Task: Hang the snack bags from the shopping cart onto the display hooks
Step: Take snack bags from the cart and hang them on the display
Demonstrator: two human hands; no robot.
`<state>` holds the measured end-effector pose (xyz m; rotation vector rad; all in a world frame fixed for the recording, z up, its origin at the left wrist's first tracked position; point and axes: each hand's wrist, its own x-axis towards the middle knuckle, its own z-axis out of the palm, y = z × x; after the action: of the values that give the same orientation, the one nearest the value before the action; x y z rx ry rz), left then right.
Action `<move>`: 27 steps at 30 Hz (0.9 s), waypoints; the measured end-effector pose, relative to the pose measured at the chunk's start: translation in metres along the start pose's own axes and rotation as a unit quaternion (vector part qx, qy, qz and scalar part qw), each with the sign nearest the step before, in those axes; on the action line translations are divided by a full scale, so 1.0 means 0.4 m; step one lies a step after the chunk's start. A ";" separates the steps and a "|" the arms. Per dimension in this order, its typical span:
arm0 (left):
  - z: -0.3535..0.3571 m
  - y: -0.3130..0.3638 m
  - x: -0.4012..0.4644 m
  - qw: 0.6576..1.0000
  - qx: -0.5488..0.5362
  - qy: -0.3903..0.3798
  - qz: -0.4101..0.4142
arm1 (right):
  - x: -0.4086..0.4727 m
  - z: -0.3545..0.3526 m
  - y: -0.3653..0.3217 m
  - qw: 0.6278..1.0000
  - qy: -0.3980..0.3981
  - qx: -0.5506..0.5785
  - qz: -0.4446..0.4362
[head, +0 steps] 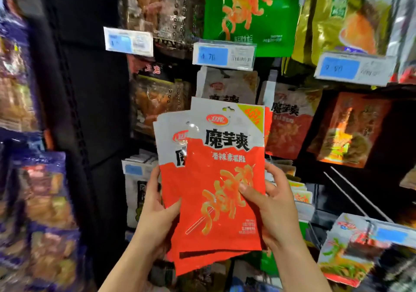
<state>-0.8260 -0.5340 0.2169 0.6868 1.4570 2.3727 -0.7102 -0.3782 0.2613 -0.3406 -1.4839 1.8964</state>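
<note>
I hold a fanned stack of red-and-white snack bags (222,179) upright in front of the display. My left hand (155,215) grips the stack's lower left edge, with the thumb on the front. On the right side, my right hand (274,204) pinches the front bag, thumb pressed on its printed face. Directly behind the stack hang matching bags (227,84) on a hook under a blue price tag (222,55). The hook itself is hidden. No shopping cart is in view.
Green bags (249,8) and gold bags (344,17) hang above. Dark red packs (346,129) hang to the right, over two bare metal hooks (353,192). Purple packs (45,201) fill the left rack beside a black upright panel (90,89).
</note>
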 end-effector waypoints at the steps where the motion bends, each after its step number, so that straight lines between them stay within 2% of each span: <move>1: -0.015 0.009 0.007 1.000 -0.001 0.000 0.004 | -0.006 0.021 0.004 1.000 0.009 0.004 -0.004; 9: -0.095 0.061 0.042 0.997 -0.061 0.013 0.041 | -0.010 0.138 0.025 0.995 0.065 -0.048 -0.066; 14: -0.139 0.079 0.056 0.997 -0.051 0.011 0.061 | -0.008 0.136 0.023 0.988 0.104 -0.049 -0.106; 22: -0.174 0.096 0.071 0.996 -0.061 0.017 0.067 | 0.045 0.122 -0.043 0.987 0.080 -0.051 -0.127; 27: -0.191 0.099 0.087 0.995 -0.067 0.033 0.073 | 0.092 0.144 -0.100 0.992 0.052 -0.062 -0.094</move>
<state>-0.8952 -0.5941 0.2320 0.7099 1.2990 2.5990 -0.7563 -0.3929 0.3239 -0.3400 -1.5117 1.6192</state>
